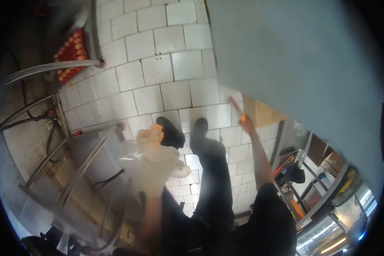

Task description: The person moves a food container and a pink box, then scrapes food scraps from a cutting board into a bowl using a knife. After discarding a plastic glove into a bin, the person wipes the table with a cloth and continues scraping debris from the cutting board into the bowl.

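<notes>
Right hand (246,124) clamps a thin red stick (235,106) slanting up-left; blurred left hand (152,181) meets a clear plastic bag (156,155), grip unclear.

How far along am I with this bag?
Midway, I'd guess. Done: the clear plastic bag already has yellowish contents. In hand: the left hand holds it above the tiled floor; the right hand grips a thin red stick by the grey panel. Left: bag not yet set down.

The clear bag (151,166) holds yellow pieces (151,133); thin red stick (236,107) tilted.
</notes>
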Motion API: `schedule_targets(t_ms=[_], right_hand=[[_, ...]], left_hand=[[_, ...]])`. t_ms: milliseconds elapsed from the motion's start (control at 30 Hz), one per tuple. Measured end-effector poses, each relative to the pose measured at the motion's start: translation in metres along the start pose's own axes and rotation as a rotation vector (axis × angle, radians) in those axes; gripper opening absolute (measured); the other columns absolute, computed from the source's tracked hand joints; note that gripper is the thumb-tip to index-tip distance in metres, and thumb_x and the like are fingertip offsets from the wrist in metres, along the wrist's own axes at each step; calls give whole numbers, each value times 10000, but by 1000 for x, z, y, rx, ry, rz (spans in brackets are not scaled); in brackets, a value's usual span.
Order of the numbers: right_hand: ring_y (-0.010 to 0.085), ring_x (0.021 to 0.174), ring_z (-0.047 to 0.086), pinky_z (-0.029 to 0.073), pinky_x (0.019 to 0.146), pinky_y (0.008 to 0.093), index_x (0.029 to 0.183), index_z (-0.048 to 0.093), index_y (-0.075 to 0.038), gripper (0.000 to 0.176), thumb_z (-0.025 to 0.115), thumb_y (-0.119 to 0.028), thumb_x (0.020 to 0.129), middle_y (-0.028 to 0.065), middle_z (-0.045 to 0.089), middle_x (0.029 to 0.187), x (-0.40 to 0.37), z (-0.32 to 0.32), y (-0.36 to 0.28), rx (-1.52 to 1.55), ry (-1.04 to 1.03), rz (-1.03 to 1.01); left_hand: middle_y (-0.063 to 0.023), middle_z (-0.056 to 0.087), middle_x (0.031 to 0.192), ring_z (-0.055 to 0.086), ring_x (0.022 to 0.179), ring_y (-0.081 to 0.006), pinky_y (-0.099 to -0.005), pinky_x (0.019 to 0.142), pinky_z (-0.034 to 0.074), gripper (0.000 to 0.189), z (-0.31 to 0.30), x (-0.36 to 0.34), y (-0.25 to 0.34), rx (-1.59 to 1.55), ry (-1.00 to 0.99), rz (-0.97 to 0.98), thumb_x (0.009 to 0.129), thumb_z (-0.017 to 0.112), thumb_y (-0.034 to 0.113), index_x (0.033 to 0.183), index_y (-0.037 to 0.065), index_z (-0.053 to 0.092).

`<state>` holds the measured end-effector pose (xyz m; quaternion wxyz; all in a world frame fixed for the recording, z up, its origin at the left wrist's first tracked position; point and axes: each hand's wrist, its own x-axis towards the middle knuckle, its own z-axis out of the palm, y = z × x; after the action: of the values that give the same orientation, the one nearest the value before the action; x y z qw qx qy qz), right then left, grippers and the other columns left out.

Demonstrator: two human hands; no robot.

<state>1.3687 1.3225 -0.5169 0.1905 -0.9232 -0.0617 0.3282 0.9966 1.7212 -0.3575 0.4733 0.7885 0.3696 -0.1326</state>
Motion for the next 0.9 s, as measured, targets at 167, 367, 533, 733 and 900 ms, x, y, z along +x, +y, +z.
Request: schedule_targets(t_ms=[167,367,533,733,900], right_hand=[[249,688,591,496,622,375,937,614,-52,227,611,-259,845,114,608,778,-150,2,18,-302,-197,-120],[387,930,631,507,769,468,947,607,-6,562,712,-510,720,209,662,957,-250,-53,-122,-104,-379,353],[379,925,641,510,767,465,914,633,9,455,647,-415,750,218,664,951,-168,-75,-232,109,-370,375],[380,930,641,509,769,467,890,639,8,442,650,-408,743,224,662,949,31,-150,-331,169,-179,349],[422,984,606,492,823,473,1032,579,15,489,635,-406,790,257,640,995,230,-256,-488,166,111,-75]], left_hand=[[-85,600,1132,593,1020,-241,-375,886,489,435,-63,40,150,15,268,173,845,638,251,1199,38,505],[-83,602,1131,594,1019,-240,-374,886,489,432,-200,136,279,82,572,342,849,632,261,1198,39,507],[-81,603,1130,594,1018,-239,-373,887,490,430,-309,241,385,143,722,393,853,628,269,1197,39,509],[-79,604,1130,595,1017,-238,-373,887,490,428,-410,363,500,230,825,419,857,622,279,1196,40,512],[-78,605,1129,596,1016,-237,-372,887,490,427,-465,413,559,330,876,395,861,617,287,1195,41,514]])
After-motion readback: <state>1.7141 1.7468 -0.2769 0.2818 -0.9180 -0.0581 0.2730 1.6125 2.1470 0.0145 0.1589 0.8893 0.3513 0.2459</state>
